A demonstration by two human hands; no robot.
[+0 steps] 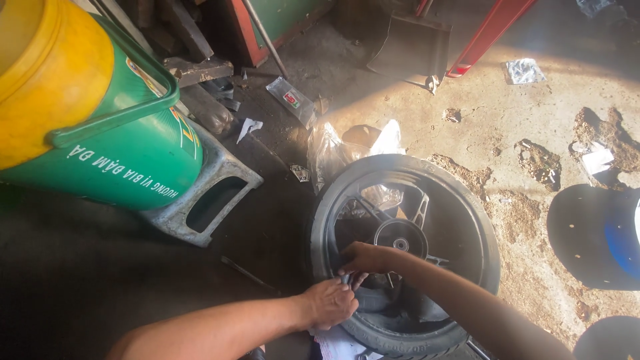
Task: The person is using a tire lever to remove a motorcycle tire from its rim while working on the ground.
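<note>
Black tyre [467,220] on alloy wheel [400,237], flat on oily floor [100,280]: both hands [330,303] [367,258] pinching inner tube [393,300] at rim; tube partly bunched inside, bead unseated, not yet finished.

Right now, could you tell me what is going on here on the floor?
A person is working bare-handed on a black wheel lying flat on the dirty floor. The left hand and right hand both grip the rubber at the wheel's near edge. A green and yellow drum lies at left.
</note>
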